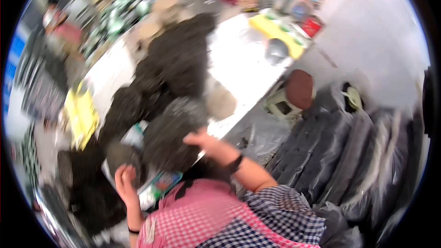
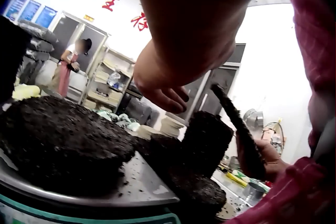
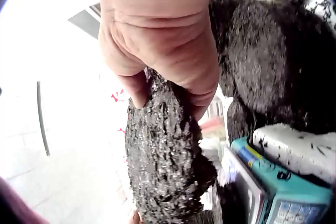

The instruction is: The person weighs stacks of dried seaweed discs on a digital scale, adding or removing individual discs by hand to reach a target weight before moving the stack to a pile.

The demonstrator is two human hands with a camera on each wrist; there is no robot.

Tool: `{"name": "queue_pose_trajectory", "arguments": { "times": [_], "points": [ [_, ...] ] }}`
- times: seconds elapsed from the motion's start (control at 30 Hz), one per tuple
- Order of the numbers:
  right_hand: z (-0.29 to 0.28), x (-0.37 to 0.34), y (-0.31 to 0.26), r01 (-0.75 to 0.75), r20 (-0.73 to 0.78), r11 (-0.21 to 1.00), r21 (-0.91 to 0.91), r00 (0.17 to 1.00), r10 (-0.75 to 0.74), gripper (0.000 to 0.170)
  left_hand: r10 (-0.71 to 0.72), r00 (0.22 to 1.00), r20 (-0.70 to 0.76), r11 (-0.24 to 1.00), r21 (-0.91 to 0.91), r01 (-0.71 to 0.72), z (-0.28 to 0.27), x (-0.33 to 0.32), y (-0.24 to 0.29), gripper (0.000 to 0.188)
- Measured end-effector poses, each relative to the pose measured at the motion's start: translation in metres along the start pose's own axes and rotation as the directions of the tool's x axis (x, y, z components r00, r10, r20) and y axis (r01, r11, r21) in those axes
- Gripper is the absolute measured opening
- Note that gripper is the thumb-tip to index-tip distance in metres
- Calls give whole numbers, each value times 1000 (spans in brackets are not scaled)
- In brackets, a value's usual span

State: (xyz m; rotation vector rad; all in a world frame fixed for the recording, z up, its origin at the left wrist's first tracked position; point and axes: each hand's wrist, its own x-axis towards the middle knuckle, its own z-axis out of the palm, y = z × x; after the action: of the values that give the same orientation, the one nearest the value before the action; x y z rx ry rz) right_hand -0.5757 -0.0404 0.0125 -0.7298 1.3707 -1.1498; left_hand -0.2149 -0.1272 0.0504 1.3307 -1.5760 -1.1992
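Observation:
My right hand [image 1: 202,141] grips the edge of a dark, flaky round cake [image 3: 163,155], thumb on one face and fingers on the other. The cake is thick with rough, shredded edges; in the left wrist view it stands nearly edge-on. My left hand [image 2: 165,85] hangs with loosely bent fingers near the held cake's upper end, holding nothing. Another dark round cake [image 2: 63,140] lies on the metal pan [image 2: 142,182] of a teal scale [image 3: 286,184]. In the head view the left hand is beside the smaller dark round shape on the scale.
Dark cakes [image 1: 179,55] are heaped along the white table [image 1: 239,50]. Packed dark bags [image 1: 321,142] stand to the right, near a brown-topped stool [image 1: 299,89]. A yellow bag [image 1: 81,117] is at left. Another person [image 2: 71,64] stands far back near shelves [image 2: 107,85].

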Motion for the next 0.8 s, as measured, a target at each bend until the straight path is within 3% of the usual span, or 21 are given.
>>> {"name": "queue_pose_trajectory", "arguments": {
  "times": [0.07,0.1,0.13,0.17,0.2,0.27,0.33,0.5,0.57,0.6,0.63,0.67,0.7,0.73,0.77,0.8],
  "points": [
    [-32,-5,25,100,-204,955,-278,966,-160,37,-36,991,-127,999,7,38,-9,-9,11,33],
    [-43,-3,40,91,-275,959,-267,947,-166,35,-54,989,-141,996,-77,43,-19,-12,8,34],
    [-67,4,64,111,-265,990,87,960,-84,37,-28,990,-142,999,-43,22,-32,-18,-3,34],
    [-105,24,100,42,-208,657,753,962,177,45,-3,987,-159,999,36,9,-49,-26,-17,33],
    [-109,17,91,95,-218,673,734,971,101,54,-71,974,-216,997,-21,68,-60,-36,-25,33],
    [-93,17,68,143,-181,719,680,983,-25,57,-164,935,-314,986,-86,144,-93,-47,-74,30],
    [-38,33,30,62,-116,832,551,993,3,55,-276,856,-436,959,-190,212,-113,-51,-98,29],
    [130,80,-28,-101,45,933,345,995,91,51,105,796,-596,994,36,-104,-123,-25,-79,30],
    [180,108,-21,-111,197,961,255,978,61,44,231,747,-624,971,94,-222,-125,-7,-65,34],
    [203,124,-9,-79,204,982,172,978,43,43,371,731,-572,926,293,-240,-128,3,-62,40],
    [217,141,7,-94,246,987,134,968,59,37,456,772,-443,862,437,-258,-126,9,-46,49],
    [227,153,24,-79,213,996,32,975,71,30,414,844,-342,864,439,-246,-113,20,-42,52],
    [238,153,26,-42,180,997,-69,982,54,29,447,883,-141,679,696,-232,-97,40,-66,56],
    [251,150,30,-10,152,985,-171,988,36,29,363,931,18,581,778,-241,-78,48,-88,61],
    [270,132,16,187,129,879,-439,981,-145,27,374,927,34,579,772,-262,-67,46,-111,61],
    [291,106,3,334,160,665,-668,937,-310,25,380,923,54,578,766,-282,-60,40,-126,61]
  ]
}}
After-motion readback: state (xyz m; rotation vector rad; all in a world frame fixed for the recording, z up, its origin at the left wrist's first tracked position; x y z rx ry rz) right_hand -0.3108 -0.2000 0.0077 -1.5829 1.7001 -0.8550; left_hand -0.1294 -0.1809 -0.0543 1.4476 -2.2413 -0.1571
